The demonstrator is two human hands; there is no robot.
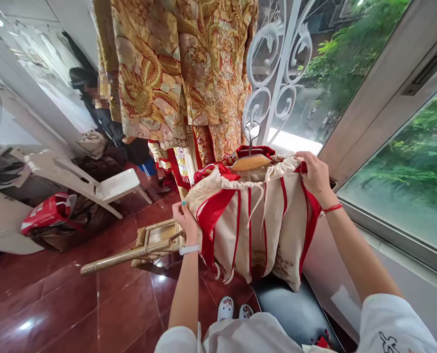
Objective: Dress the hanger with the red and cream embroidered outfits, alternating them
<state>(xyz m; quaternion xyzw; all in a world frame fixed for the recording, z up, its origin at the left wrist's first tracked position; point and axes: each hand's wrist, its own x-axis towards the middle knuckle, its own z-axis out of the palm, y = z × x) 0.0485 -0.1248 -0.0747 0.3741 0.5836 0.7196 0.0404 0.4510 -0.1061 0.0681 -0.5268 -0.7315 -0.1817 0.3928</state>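
"Two grips counted in the head view?"

"Yes. Left hand point(187, 219) pinched one end of one cream-and-red garment point(257, 215), right hand point(317, 177) clutched the other."

"Garment's place?"

"Stretched between them, above one black seat point(290, 309), one wooden hanger point(251, 162) at its top."

"Others?"

"One white chair point(120, 185), two shoes point(226, 308) showed."

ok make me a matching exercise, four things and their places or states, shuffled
1. cream cloth garment with red stripes
2. white chair with flat seat
3. gold patterned fabric garments
4. thin red cord bracelet

A. around the right wrist
B. hanging beside white metal scrollwork
C. held by left hand and right hand
D. standing on shiny red tiles

Pairs: 1-C, 2-D, 3-B, 4-A
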